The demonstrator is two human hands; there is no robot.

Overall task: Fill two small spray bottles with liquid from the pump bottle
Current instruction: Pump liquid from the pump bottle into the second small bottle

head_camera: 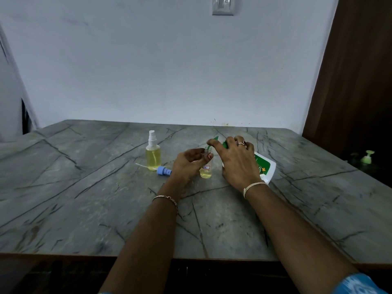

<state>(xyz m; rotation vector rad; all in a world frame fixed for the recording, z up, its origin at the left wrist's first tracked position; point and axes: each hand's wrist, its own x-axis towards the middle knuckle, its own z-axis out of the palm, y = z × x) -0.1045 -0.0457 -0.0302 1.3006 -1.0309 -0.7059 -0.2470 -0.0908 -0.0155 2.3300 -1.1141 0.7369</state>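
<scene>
The left hand (188, 164) pinches the small bottle (205, 172). At its 3 o'clock the right hand (237, 161) grips the tilted pump bottle (269, 168). A full bottle (153, 155) stands at 9 o'clock. All sit far from the counter (84, 209) edges.

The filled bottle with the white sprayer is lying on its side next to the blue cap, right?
Not quite: the head view shows the filled bottle with the white sprayer standing upright next to the blue cap.
</scene>
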